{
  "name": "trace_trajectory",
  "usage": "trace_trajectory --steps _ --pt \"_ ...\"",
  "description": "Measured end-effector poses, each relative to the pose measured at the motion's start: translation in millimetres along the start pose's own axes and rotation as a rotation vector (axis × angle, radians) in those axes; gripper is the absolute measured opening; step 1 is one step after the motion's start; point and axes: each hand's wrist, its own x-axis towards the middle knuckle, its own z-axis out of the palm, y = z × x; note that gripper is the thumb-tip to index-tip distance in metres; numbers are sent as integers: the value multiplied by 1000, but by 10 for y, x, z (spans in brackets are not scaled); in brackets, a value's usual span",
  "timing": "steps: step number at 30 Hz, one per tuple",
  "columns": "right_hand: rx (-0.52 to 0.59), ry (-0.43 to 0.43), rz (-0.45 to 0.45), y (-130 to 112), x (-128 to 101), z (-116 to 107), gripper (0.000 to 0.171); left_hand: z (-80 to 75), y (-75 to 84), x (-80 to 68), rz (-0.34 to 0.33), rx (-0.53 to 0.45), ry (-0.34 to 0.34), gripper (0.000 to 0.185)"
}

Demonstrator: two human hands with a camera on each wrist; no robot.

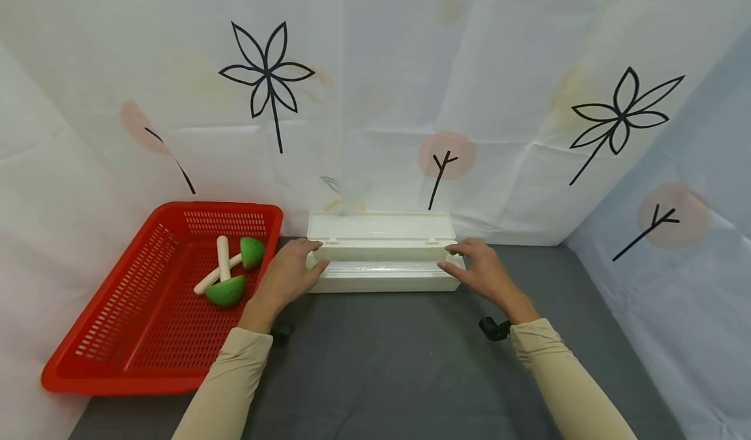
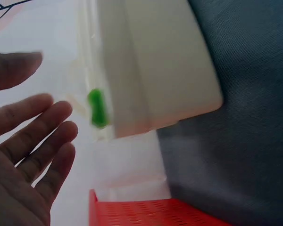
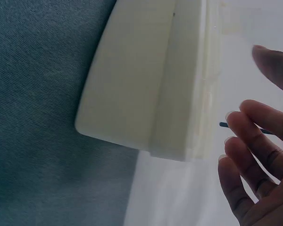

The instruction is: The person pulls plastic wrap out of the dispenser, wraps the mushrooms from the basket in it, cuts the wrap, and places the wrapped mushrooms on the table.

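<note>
A long white box [image 1: 384, 285], like a cling film dispenser, lies at the back of the table with its hinged lid [image 1: 381, 226] raised. Clear, shiny film [image 1: 384, 267] stretches along the inside. My left hand [image 1: 291, 272] hovers at the box's left end, fingers spread and holding nothing. In the left wrist view a green tab [image 2: 98, 108] shows at that end, apart from the fingertips. Over the right end is my right hand [image 1: 482, 272], its fingers loosely bent and empty; in the right wrist view a gap separates them from the box [image 3: 127, 89].
A red plastic basket [image 1: 158, 388] stands to the left, beside my left forearm. In it lie two toy mushrooms with green caps [image 1: 225, 291] and pale stems. A patterned white cloth [image 1: 375, 88] hangs behind the dark grey table cover [image 1: 387, 368] and along the sides.
</note>
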Motion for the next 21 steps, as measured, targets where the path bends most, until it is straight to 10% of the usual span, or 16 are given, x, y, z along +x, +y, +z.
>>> trace_trajectory --steps 9,21 --pt "83 -77 2 117 -18 153 32 117 -43 18 15 23 -125 33" --pt "163 -96 5 159 38 182 11 218 -52 55 -85 -116 -65 6"
